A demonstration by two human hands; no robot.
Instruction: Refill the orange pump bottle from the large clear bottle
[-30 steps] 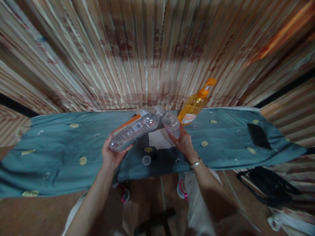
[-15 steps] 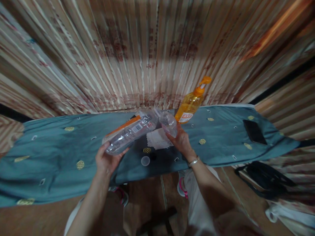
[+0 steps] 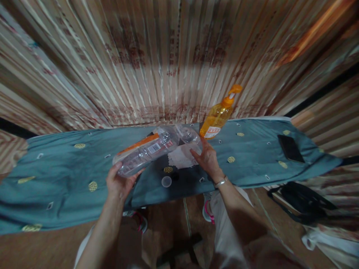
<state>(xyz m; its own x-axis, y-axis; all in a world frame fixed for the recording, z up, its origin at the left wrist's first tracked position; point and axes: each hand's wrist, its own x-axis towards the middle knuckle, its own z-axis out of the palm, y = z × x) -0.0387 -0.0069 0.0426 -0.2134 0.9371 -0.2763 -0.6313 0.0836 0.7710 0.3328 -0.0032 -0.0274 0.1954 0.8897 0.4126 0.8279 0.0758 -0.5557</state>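
Observation:
My left hand (image 3: 122, 183) is closed round the base of a large clear plastic bottle (image 3: 143, 153) with an orange-and-white label. The bottle is tilted, its neck pointing up and to the right. In my right hand (image 3: 207, 158) is a smaller clear bottle (image 3: 189, 136), gripped by its lower part. The two bottles' necks meet or overlap; I cannot tell whether they touch. Beneath them a pale cloth or paper (image 3: 182, 157) lies on the table. A small round clear cap (image 3: 166, 181) rests near the front edge. Just behind my right hand stands a pump bottle (image 3: 215, 119) of yellow liquid.
A teal patterned cloth (image 3: 64, 164) covers the narrow table. On its right end lies a black phone (image 3: 291, 148). Stacked corrugated cardboard (image 3: 157, 89) rises right behind the table. A black bag (image 3: 303, 201) sits low at the right.
My left hand and the large bottle have shifted slightly left. The smaller bottle has turned a little in my right hand, its neck now leaning more to the left.

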